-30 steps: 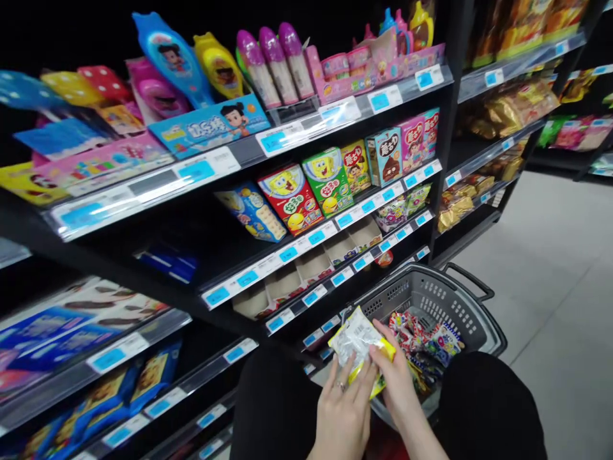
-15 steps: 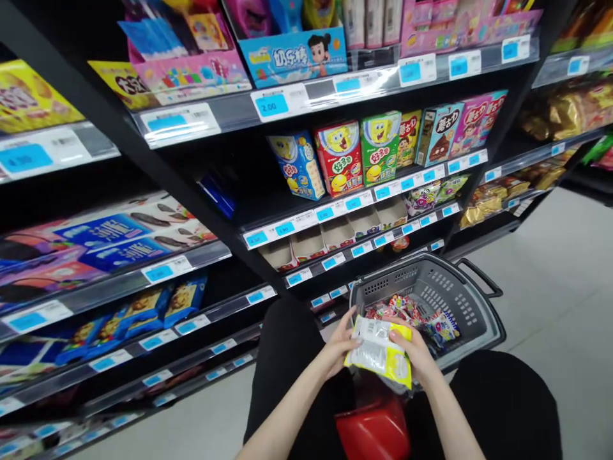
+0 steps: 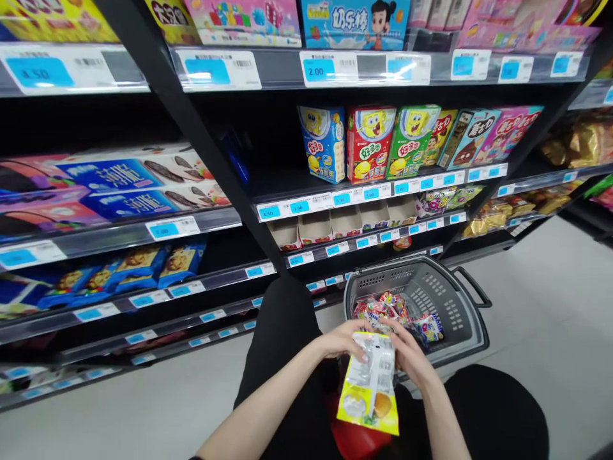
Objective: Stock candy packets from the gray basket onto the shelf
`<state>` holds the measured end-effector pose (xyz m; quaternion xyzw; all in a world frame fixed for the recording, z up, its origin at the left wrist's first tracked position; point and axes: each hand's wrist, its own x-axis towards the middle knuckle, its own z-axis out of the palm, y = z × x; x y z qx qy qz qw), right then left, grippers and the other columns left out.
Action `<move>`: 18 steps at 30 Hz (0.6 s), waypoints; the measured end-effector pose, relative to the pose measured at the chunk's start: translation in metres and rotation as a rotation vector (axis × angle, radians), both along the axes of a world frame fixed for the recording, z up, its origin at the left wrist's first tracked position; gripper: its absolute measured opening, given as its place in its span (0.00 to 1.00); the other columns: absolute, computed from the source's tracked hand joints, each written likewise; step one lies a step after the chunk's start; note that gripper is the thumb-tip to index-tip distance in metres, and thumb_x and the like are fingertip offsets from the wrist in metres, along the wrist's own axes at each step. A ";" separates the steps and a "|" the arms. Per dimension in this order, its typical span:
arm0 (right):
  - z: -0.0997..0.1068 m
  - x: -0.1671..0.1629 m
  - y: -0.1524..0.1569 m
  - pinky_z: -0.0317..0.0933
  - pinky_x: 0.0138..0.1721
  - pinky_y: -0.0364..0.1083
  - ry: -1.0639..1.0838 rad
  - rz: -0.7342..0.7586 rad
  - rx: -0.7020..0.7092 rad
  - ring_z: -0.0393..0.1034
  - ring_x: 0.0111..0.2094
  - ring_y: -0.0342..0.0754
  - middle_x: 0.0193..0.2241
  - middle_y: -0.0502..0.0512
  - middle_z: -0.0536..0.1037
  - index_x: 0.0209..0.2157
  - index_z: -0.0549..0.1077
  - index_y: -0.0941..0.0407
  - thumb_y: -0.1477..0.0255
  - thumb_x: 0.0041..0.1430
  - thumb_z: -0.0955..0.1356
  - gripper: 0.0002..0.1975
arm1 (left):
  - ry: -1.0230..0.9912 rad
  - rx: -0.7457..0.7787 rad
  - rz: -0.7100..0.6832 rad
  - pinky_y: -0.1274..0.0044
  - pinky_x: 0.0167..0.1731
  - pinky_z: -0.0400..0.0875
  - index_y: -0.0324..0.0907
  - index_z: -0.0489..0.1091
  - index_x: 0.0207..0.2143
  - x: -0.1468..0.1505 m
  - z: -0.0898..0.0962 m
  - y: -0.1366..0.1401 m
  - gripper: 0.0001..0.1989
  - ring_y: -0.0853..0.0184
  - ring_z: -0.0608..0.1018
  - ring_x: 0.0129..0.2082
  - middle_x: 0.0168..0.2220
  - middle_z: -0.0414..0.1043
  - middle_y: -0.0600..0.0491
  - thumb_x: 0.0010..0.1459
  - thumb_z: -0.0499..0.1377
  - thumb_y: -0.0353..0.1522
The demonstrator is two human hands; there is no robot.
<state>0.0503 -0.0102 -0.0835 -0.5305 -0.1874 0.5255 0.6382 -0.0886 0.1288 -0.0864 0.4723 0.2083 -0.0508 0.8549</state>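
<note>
Between my hands is a yellow and white snack bag (image 3: 370, 386), its printed back with the centre seam facing up and its lower end hanging towards me. My left hand (image 3: 345, 340) grips its upper left edge, with the thumb pressed on top. At the upper right edge, the fingers of my right hand (image 3: 406, 350) curl around the bag, partly hidden behind it. Just beyond my hands stands a grey shopping basket (image 3: 463, 332) with several small candy bags (image 3: 390, 303) in it, mostly red ones.
Black shelving with price tags rises ahead and to the left. Snack boxes (image 3: 371, 144) stand on a middle shelf, above a row of open cartons (image 3: 345, 222). My knees flank the basket's near end. A red object (image 3: 357, 441) shows below the bag. Pale floor (image 3: 541, 294) lies right.
The snack bag has turned so that its long side points towards me, and both hands have shifted their hold towards its upper end. The view has swung, bringing the basket slightly left.
</note>
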 end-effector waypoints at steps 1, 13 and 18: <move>-0.001 -0.002 0.002 0.58 0.22 0.41 0.004 0.046 -0.010 0.65 0.21 0.43 0.23 0.50 0.74 0.35 0.73 0.55 0.64 0.42 0.72 0.16 | -0.006 0.010 0.037 0.78 0.26 0.67 0.38 0.67 0.35 0.001 -0.002 -0.001 0.27 0.68 0.73 0.25 0.27 0.71 0.54 0.26 0.69 0.25; -0.024 -0.001 0.010 0.65 0.32 0.48 -0.011 -0.439 0.042 0.70 0.33 0.49 0.30 0.49 0.73 0.45 0.67 0.49 0.68 0.40 0.72 0.26 | -0.302 -0.083 0.373 0.69 0.39 0.67 0.54 0.40 0.59 -0.003 0.013 0.009 0.50 0.60 0.73 0.41 0.51 0.63 0.45 0.39 0.65 0.27; -0.013 0.002 0.000 0.65 0.35 0.47 -0.232 -0.334 0.036 0.70 0.33 0.48 0.33 0.52 0.76 0.49 0.65 0.51 0.70 0.41 0.72 0.29 | -0.162 0.198 0.392 0.72 0.33 0.69 0.44 0.61 0.52 0.001 0.003 0.008 0.35 0.63 0.74 0.35 0.44 0.69 0.47 0.39 0.65 0.29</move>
